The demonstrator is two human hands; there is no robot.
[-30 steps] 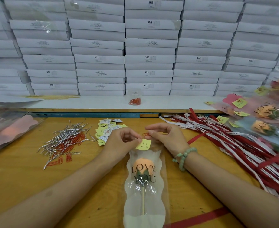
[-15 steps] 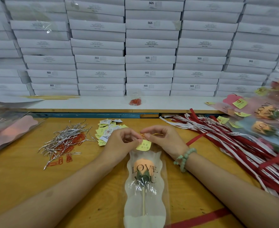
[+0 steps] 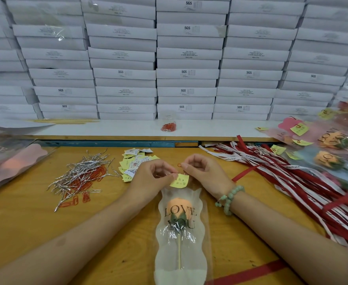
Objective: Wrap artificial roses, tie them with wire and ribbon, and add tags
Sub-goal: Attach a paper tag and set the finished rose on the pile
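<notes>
at the far left edge a heap of clear printed sleeves (image 3: 10, 161) lies on the wooden table (image 3: 25, 223). to the right of it sits a loose pile of silver wire ties (image 3: 84, 171), tangled over some red clips (image 3: 82, 187). next comes a small scatter of yellow and white tags (image 3: 133, 162), just behind the left hand (image 3: 150, 176).

the left hand has its fingers curled, thumb and forefinger pinching the left edge of the yellow tag (image 3: 180, 181) against the top of the frosted wrapper (image 3: 181, 254). the tag carries handwriting too small to read. the wrapper lies flat in the centre of the table, pointing away from the person, with the orange rose (image 3: 178, 204) inside under the words "love you" and its thin stem running toward the near edge.

the right hand (image 3: 207, 173), fingers curled, pinches a red paper clip (image 3: 179, 165) just above the tag. a green bead bracelet (image 3: 228, 199) sits on that wrist.

further right, red and white ribbons (image 3: 288, 177) fan across the table, and finished wrapped roses (image 3: 331, 153) with yellow tags lie at the far right edge.
</notes>
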